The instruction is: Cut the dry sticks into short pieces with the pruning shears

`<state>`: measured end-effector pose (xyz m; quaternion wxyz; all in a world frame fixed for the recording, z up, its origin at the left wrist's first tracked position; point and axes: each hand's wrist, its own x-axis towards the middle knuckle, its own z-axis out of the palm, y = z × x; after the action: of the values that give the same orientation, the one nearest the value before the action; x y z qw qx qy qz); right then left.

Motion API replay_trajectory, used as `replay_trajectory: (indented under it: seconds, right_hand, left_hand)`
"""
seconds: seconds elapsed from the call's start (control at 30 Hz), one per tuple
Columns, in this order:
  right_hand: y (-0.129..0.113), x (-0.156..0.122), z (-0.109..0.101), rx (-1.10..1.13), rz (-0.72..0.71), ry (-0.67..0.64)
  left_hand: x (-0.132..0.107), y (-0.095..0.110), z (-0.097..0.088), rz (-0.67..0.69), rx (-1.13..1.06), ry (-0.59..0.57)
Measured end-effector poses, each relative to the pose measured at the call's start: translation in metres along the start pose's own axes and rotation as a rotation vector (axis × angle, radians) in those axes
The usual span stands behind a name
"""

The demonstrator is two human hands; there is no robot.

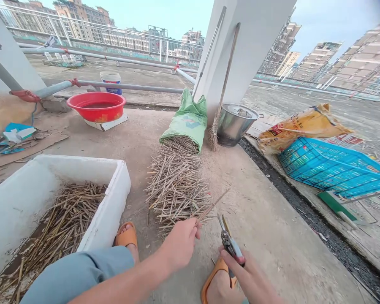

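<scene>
Just over the near end of the stick pile (177,181), a thin stick (215,202) is pinched in the left hand (181,242), fingers closed on it. The right hand (248,272) is wrapped around some pruning shears (230,245), blades parted, near the stick. Pile's far end meets a green sack (188,120), and a white foam box (122,198) with more sticks (63,219) sits off left.

Soft daylight pours from the bright far sky (152,12), shadows barely showing, while far-right buildings (361,59) lean, visibly distorted!
</scene>
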<state>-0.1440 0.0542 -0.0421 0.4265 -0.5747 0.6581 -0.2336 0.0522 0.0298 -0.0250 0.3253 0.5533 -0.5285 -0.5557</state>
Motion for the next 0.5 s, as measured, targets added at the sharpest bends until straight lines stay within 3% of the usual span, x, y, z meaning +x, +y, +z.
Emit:
replay_trajectory:
  seconds: [0.1,0.2,0.33,0.5]
  right_hand:
    - [-0.029,0.003,-0.018,-0.113,0.061,-0.132]
    - [-0.04,0.001,-0.018,-0.159,0.099,-0.178]
    - [-0.033,-0.001,-0.008,-0.215,0.072,-0.039]
    - [-0.015,0.001,0.005,-0.259,0.044,0.117]
  left_hand:
    - [-0.003,-0.01,0.0,0.096,0.295,-0.004]
    - [-0.002,-0.013,0.001,0.105,0.605,-0.103]
    - [0.0,-0.012,0.003,0.094,0.808,-0.157]
    - [0.0,-0.015,0.005,0.116,0.754,-0.119]
